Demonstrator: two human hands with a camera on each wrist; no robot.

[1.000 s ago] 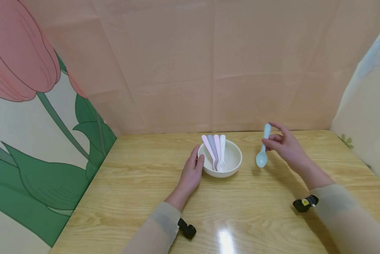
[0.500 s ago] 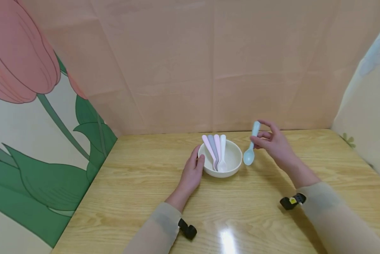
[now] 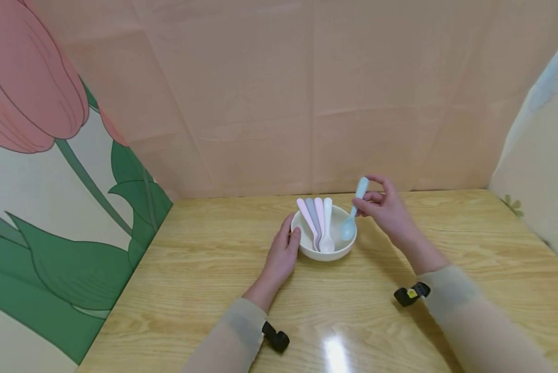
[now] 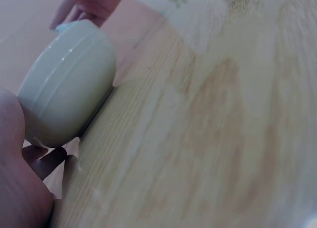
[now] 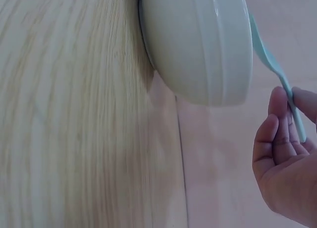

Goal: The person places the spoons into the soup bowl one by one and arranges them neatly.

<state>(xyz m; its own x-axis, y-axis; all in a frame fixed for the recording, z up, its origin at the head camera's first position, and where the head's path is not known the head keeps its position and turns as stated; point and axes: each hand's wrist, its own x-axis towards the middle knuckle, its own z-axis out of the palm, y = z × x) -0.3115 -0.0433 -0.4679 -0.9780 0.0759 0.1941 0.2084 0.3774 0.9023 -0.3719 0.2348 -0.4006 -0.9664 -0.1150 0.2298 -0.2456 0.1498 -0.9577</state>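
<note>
A cream-white bowl (image 3: 323,255) stands on the table, and my left hand (image 3: 281,251) grips its left side with the thumb over the rim. Inside lean a white spoon (image 3: 327,223) and several pink and grey-purple utensils (image 3: 311,215); their overlapping heads hide their kind. My right hand (image 3: 388,210) pinches a light blue spoon (image 3: 360,190) by its handle, its head pointing down over the bowl's right inside. From the right wrist view, the spoon (image 5: 270,62) slants past the rim of the bowl (image 5: 203,44), between thumb and fingers.
The wood-grain table (image 3: 204,248) reaches back to a peach-coloured backdrop (image 3: 241,103). A panel with a printed tulip (image 3: 27,77) stands on the left, a pale panel (image 3: 540,155) on the right. Each sleeve carries a small black camera (image 3: 275,336).
My right hand has moved left with the light blue spoon, from beside the bowl to over its right part. The left hand and the bowl have stayed in place.
</note>
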